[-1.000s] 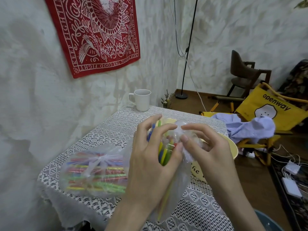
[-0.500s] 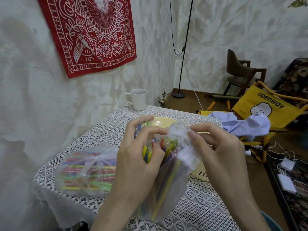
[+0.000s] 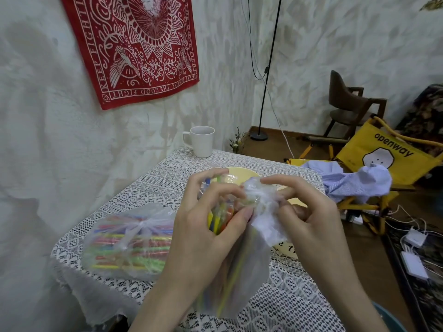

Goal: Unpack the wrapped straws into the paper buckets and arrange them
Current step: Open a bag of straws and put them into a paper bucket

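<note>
- Left hand (image 3: 199,226): fingers curled round the upper part of a clear plastic bag of coloured straws (image 3: 237,267), held above the lace-covered table (image 3: 287,300).
- Right hand (image 3: 309,216): fingertips pinching the bag's bunched top.
- Second tied clear bag of coloured straws (image 3: 130,245): lying on the table, left.
- Pale yellow paper bucket (image 3: 239,173): behind the hands.

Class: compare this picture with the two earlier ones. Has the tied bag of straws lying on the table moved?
No. The tied bag of straws lies at the same spot on the lace tablecloth, near the table's left corner. Only the camera view shifted.
</note>
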